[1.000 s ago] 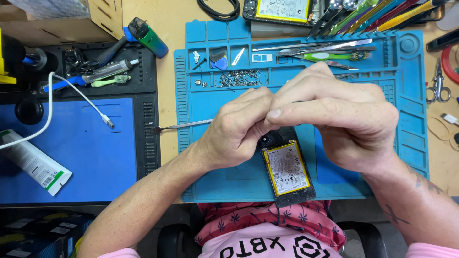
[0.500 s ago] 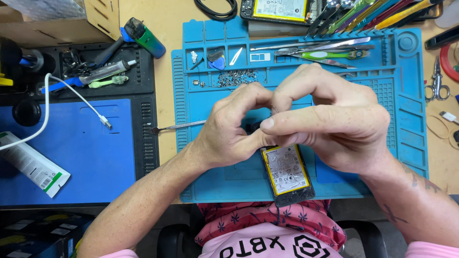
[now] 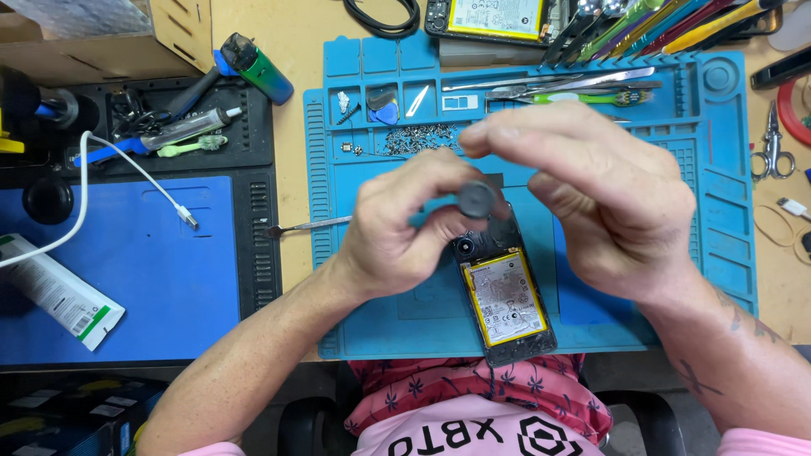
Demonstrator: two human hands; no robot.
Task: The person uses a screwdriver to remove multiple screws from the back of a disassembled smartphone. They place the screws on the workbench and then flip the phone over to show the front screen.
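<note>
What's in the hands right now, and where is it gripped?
The left hand pinches a small round grey disc by its edge; the right hand appears empty.

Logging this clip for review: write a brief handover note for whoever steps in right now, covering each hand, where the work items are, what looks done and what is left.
Left hand: raised above the blue silicone repair mat, pinching a small round dark grey disc in its fingertips.
Right hand: hovering beside the disc, fingers curled; whether it touches the disc is unclear.
Opened black smartphone: lies on the mat under the hands, back cover off, yellow-labelled battery exposed.
Pile of tiny screws: on the mat behind the hands.
Thin metal pry tool: lies across the mat's left edge.
Done: phone opened, screws out.
Left: the disc is not yet set down or fitted.
</note>
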